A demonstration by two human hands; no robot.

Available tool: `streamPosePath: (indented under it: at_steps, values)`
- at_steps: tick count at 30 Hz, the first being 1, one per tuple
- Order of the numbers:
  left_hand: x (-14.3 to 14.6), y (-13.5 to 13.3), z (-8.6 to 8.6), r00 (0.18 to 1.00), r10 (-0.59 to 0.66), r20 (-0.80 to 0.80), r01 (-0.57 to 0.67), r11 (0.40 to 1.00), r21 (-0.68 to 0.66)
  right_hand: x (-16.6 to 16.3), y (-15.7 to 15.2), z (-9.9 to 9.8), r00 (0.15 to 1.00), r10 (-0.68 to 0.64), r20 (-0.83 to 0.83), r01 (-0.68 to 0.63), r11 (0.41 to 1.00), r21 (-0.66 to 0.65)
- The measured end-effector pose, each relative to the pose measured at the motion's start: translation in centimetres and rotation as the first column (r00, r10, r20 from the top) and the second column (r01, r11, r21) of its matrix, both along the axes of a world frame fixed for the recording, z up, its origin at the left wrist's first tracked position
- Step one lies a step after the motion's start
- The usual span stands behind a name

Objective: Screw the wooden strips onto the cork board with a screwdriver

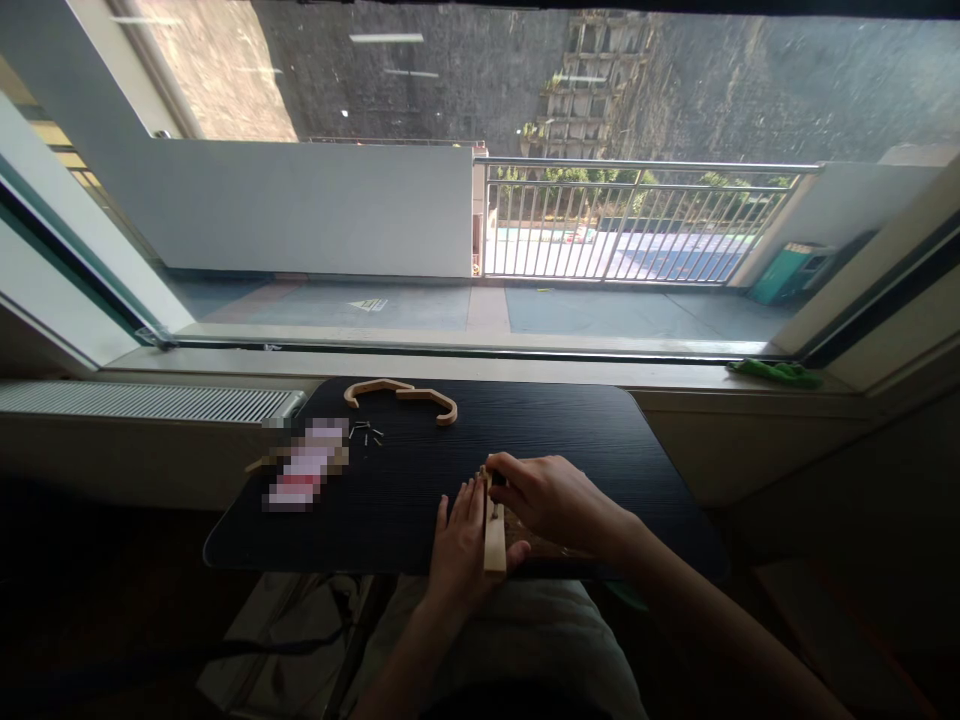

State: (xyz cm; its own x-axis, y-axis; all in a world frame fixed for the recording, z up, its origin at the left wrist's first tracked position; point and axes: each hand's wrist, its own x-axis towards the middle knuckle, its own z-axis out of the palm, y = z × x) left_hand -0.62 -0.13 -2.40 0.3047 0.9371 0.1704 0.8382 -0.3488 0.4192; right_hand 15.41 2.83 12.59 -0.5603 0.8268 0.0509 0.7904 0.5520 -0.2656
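Observation:
A narrow pale wooden block [494, 548] stands at the table's near edge, in front of my body. My left hand [461, 550] grips it, fingers stretched along its left side and thumb on its right. My right hand [544, 490] is closed above the block's far end, pinching a small dark-handled tool [498, 480]. Below the fingers a short metal piece shows against the wood; whether it is the tool's shaft or a screw I cannot make out. Two curved wooden pieces [427, 398] lie near the table's back edge. Several small screws [367, 433] are scattered to their left front.
The black table [570, 420] has rounded corners and stands against a window sill [525, 368]. A blurred pinkish packet [307, 465] lies at its left side. A white radiator [150, 403] is to the left. A green cloth [776, 373] rests on the sill at right.

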Motion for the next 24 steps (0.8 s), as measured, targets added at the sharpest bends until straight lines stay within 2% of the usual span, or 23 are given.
streamPosePath:
  at_steps: [11, 24]
  values:
    - [-0.1, 0.1, -0.4, 1.0, 0.004, 0.006, -0.004, 1.0, 0.0, 0.0, 0.3, -0.8, 0.993, 0.036, -0.113, -0.029, 0.997, 0.067]
    - [0.0, 0.0, -0.4, 1.0, 0.001, 0.024, -0.001, 1.0, 0.011, -0.5, 0.7, -0.9, 0.998, -0.054, -0.043, 0.056, 0.997, 0.05]
